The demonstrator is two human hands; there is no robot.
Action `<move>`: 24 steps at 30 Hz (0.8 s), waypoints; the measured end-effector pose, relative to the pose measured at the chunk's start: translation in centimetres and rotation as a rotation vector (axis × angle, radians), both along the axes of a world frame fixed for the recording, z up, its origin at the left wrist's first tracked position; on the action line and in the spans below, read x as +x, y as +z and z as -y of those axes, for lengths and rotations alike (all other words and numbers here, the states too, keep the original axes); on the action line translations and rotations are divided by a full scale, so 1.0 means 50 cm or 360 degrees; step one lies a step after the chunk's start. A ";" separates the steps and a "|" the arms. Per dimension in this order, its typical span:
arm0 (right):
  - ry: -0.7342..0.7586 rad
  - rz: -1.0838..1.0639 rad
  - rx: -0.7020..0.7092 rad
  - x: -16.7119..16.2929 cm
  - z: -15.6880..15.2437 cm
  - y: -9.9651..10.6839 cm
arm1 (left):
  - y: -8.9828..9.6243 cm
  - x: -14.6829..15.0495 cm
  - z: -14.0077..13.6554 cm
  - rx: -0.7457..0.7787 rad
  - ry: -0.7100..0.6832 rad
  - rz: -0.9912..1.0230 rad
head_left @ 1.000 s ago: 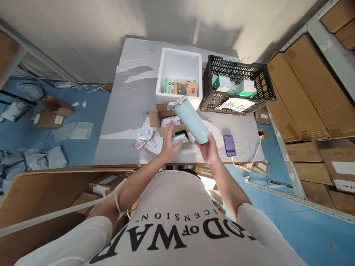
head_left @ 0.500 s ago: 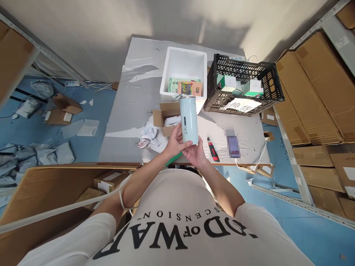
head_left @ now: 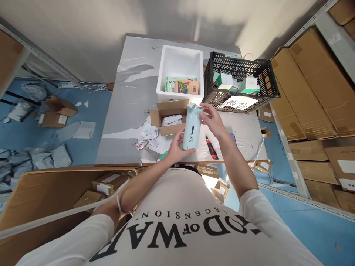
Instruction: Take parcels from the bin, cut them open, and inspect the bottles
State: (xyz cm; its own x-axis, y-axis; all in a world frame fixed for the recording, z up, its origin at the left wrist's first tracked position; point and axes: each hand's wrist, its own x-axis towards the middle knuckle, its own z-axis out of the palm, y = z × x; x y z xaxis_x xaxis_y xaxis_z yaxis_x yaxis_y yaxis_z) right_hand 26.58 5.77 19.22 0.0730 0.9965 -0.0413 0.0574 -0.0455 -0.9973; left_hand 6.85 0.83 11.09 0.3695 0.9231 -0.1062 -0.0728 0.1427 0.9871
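A pale blue insulated tumbler (head_left: pixel 192 127) with dark lettering is held over the table, leaning slightly to the right at its top. Around its lower end, my left hand (head_left: pixel 176 148) is closed, thumb across the base. My right hand (head_left: pixel 213 119) grips the upper right side by the rim, fingers at the lid (head_left: pixel 192 105). Just behind the tumbler stands an open cardboard box (head_left: pixel 169 130) with white papers inside. A red and black utility knife (head_left: pixel 211 148) lies to the right, under my right forearm. Something green (head_left: pixel 163 155) is partly hidden by my left hand.
A white foam box (head_left: pixel 180 68) holding flat colourful packages stands at the back. Beside it is a black plastic crate (head_left: pixel 213 98) with green and white boxes. Crumpled paper (head_left: pixel 149 132) lies left of the cardboard box. A phone (head_left: pixel 233 139) is mostly behind my right forearm.
My right hand has gone from the tumbler's base up to its top. The tumbler has tilted, its lid now showing more. My left hand keeps hold of the lower end.
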 end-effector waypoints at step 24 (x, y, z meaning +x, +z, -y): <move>-0.0338 0.0727 0.0363 0.035 0.039 0.002 | -0.003 0.012 0.069 -0.0206 0.0402 0.0234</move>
